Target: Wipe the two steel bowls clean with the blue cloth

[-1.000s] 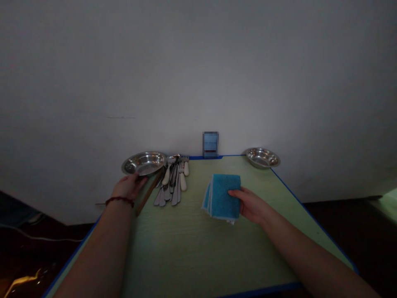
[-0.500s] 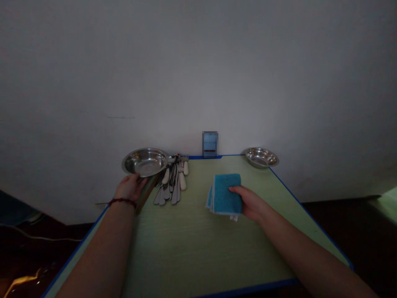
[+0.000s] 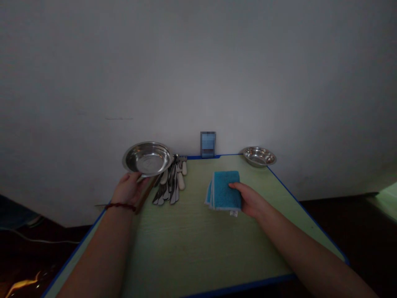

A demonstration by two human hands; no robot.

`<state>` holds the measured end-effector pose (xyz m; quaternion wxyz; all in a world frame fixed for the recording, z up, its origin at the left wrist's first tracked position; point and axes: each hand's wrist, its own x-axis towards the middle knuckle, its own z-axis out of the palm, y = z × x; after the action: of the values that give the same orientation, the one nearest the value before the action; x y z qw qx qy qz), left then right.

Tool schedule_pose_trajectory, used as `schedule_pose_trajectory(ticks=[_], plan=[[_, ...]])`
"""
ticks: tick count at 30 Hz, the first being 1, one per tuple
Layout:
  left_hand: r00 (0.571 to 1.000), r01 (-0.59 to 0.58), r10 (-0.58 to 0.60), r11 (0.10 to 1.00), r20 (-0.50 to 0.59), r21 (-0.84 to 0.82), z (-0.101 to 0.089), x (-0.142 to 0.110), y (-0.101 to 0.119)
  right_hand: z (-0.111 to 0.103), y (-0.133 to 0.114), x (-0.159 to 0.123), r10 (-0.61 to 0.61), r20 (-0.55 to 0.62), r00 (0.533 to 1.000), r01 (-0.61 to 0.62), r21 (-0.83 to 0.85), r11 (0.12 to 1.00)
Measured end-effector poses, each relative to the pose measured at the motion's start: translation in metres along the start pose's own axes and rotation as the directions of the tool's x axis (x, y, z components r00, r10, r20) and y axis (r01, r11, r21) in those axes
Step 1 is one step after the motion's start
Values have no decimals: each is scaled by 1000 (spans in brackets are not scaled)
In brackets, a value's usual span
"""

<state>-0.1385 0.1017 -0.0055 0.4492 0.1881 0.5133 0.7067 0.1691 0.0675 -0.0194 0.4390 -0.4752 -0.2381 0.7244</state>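
My left hand [image 3: 127,189] grips the near rim of a shiny metal bowl [image 3: 149,160], which tilts a little toward me over the far left of the table. Its fingers are partly hidden under the bowl. On the right, my right hand [image 3: 248,198] is closed on a folded blue cloth [image 3: 227,191] with a pale edge and a small white tag, thumb on top. Just right of the bowl lies a pile of cutlery [image 3: 169,184], several knives and forks, some with white handles.
A second metal bowl [image 3: 259,156] sits at the table's far right corner. A small blurred screen [image 3: 208,144] leans upright against the wall [image 3: 198,74]. The pale green table [image 3: 192,248] has a blue edge. A brown wooden strip [image 3: 145,199] lies beside the cutlery.
The left bowl has risen slightly and tilted more toward me with my left hand. My right hand and the cloth are nearly where they were; the view has shifted a little.
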Motion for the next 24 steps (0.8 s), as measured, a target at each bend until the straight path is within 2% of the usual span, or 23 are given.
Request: schedule_pose_trajectory(ticks=[4,8,16,24], plan=[[995,-39,38,999,93,7,10,-21,2,0,-2,-4,-14,-14,1000,14,6,1000],[976,-88,76,995,203,49,12,-30,-3,-1,-3,-5,-31,-52,998,31,9,999],[926,-45,-18,987,377,156,16,-47,-8,-1,-5,-5,-103,-44,994,103,5,995],[894,-23,-82,974,440,227,19,-57,-14,-8,-5,-1,-265,-74,961,262,-52,964]])
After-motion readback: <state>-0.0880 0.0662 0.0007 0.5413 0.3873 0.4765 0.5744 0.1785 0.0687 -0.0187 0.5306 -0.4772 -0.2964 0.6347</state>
